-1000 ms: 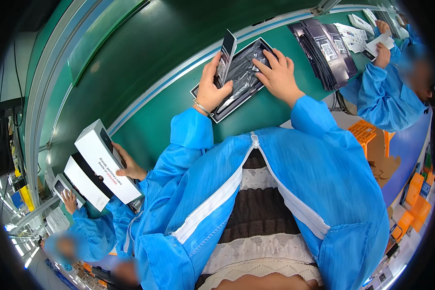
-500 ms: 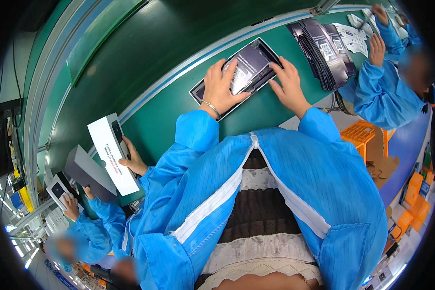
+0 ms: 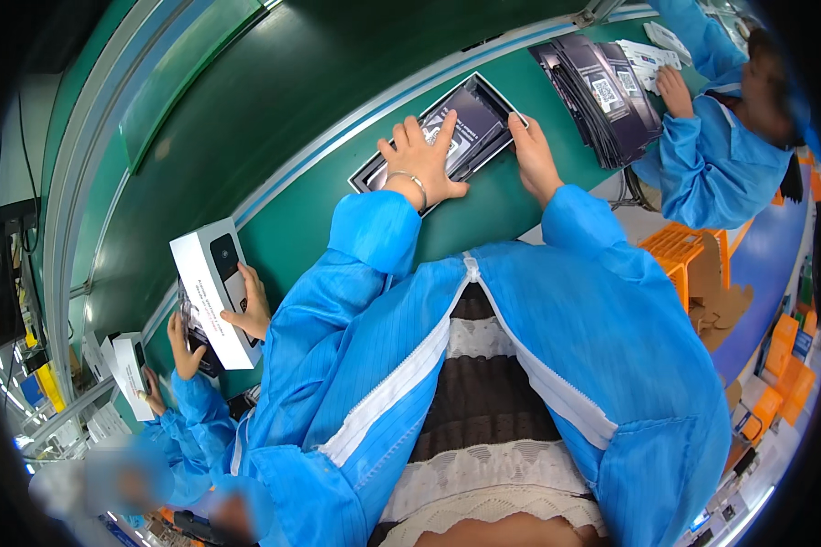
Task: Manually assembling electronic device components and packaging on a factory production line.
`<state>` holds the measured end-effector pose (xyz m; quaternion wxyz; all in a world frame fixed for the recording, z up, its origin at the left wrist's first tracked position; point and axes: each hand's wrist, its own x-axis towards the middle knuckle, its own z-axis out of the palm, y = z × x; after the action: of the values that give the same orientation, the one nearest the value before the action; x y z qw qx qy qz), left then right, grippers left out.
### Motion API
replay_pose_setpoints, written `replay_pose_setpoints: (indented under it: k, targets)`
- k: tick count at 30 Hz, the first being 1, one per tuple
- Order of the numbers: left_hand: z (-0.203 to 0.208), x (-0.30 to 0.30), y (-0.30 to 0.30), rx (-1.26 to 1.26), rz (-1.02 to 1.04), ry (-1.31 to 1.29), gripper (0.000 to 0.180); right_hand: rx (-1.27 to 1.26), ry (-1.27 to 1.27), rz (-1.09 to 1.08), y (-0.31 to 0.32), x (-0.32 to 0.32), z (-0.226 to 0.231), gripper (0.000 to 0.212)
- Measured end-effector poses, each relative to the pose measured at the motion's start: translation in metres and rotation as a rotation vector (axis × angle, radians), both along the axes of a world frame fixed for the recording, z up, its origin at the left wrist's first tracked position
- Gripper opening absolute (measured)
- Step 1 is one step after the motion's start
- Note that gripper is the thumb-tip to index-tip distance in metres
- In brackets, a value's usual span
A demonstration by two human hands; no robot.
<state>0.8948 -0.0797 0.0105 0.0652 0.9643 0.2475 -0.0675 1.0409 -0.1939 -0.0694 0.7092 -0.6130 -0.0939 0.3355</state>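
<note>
1. Head view: the card (image 3: 472,117), upright in the left hand (image 3: 429,164) a second ago, now lies inside the open box (image 3: 502,97) on the green bench (image 3: 465,223).
2. The left hand spreads over it, fingers unclenched; the right hand (image 3: 535,157) has come to grasp the box's right end.
3. The card seems nearly seated.

I see the bench (image 3: 479,217) in bright, even light; the board (image 3: 274,100) behind it is much dimmer, with a faint pale reflection. Fine print on the leaflet (image 3: 474,111) looks soft. The frame (image 3: 109,91) bows toward my black rim, and a co-worker's head (image 3: 128,481) is blurred.
</note>
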Motion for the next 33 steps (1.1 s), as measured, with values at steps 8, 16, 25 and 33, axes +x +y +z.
replay_pose_setpoints:
  k: [8, 16, 25, 33]
  targets:
    - [0.016, -0.007, 0.030, -0.438, 0.327, -0.238, 0.106, 0.140, -0.173, -0.089, 0.008, -0.013, 0.038, 0.078]
    - [-0.040, -0.032, 0.021, -2.375, 0.468, -0.902, 0.068, 0.081, 0.125, 0.450, 0.039, -0.045, 0.092, 0.097]
    - [-0.045, -0.032, -0.001, -2.363, 0.493, -1.163, 0.077, -0.087, -0.340, 0.538, 0.053, -0.044, 0.092, 0.091]
    - [-0.054, -0.021, -0.007, -2.364, 0.457, -1.214, 0.074, -0.020, -0.450, 0.415, 0.045, -0.038, 0.093, 0.080]
